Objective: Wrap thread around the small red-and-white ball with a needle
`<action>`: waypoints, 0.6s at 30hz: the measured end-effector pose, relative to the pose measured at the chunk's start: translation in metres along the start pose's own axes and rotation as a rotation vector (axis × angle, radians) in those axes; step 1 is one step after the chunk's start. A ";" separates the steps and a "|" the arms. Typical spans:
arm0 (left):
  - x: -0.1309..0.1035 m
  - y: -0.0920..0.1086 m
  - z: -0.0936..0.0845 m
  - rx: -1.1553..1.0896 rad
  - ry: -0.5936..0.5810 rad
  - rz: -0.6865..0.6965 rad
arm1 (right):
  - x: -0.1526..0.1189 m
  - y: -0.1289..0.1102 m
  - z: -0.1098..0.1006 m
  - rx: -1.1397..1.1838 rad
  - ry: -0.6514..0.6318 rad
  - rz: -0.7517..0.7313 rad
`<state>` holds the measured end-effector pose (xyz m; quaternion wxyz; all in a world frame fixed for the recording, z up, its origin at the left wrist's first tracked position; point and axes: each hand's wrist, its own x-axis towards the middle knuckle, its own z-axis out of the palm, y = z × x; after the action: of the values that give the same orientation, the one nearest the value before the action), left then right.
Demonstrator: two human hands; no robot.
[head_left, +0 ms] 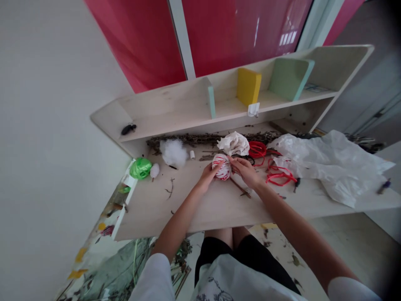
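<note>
Wound ball: white with red strands [221,167], held between both hands over the pale wooden desk [197,213], in front of the crumpled white paper [234,144].
Left hand: fingers curled round the ball's left side [206,175], gripping it.
Right hand: fingertips drawn together at the ball's right edge [246,169], pinching there; whether a loose strand is caught between them is too small to tell.
Thin brown stick: slants from beneath the ball toward the person's right [240,187]; joined to the ball or merely lying under it, cannot tell.
Step in hand: judged to be winding or tidying strand on the ball, left hand steadying, right hand doing the fine work.
Next move: probably calls for an unbroken left grip and light, even tension from the right fingertips, so that the wraps do not slip.
Red cord: loose loops to the right [280,177], near the clear plastic bag [338,167].
Left end: white fluff [173,152], green twine ball [140,168].
</note>
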<state>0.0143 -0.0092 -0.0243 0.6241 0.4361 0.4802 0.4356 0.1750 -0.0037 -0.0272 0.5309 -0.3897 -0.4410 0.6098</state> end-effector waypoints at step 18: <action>-0.001 0.010 -0.008 -0.497 -0.207 -0.174 | -0.007 -0.019 0.003 0.239 -0.127 0.094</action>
<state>0.0046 -0.0064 -0.0155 0.7927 0.2690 0.3279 0.4378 0.1793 -0.0103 -0.0078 0.5154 -0.3043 -0.3792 0.7057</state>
